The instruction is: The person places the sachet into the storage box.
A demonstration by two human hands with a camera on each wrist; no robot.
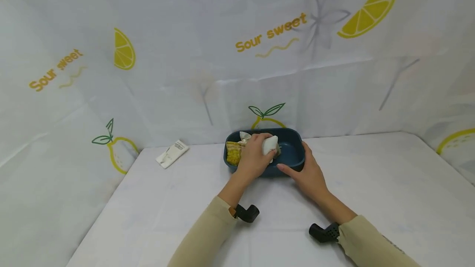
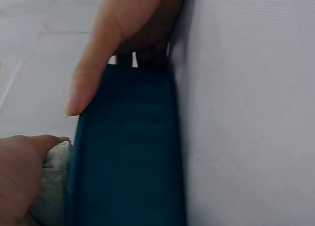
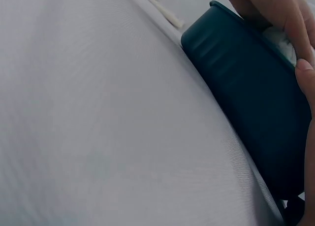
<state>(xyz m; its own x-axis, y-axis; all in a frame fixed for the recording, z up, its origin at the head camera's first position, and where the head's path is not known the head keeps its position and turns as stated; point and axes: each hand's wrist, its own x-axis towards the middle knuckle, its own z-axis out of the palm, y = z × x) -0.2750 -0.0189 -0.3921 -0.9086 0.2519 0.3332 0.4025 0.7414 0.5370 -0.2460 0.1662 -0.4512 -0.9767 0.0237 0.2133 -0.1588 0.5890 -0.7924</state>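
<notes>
A dark blue rectangular bin (image 1: 273, 171) stands on the white-covered table, near the back. My left hand (image 1: 253, 158) reaches over its near rim and grips a small white bundle (image 1: 270, 145), which in the left wrist view looks like ribbed fabric (image 2: 55, 179). Its exact kind is hard to tell. At the bin's right end my right hand (image 1: 311, 176) holds the wall, thumb (image 3: 306, 76) on the near rim and the other fingers round the outer side. Inside, to the left, lies a yellow, bumpy-textured item (image 1: 233, 155) beside whitish ones, partly hidden by my left hand.
Left of the bin, a flat white packet (image 1: 172, 154) with dark print lies on the table (image 1: 148, 217). A hanging white cloth (image 1: 167, 73) with lemon prints rises directly behind the bin. Black devices (image 1: 248, 213) sit on both wrists.
</notes>
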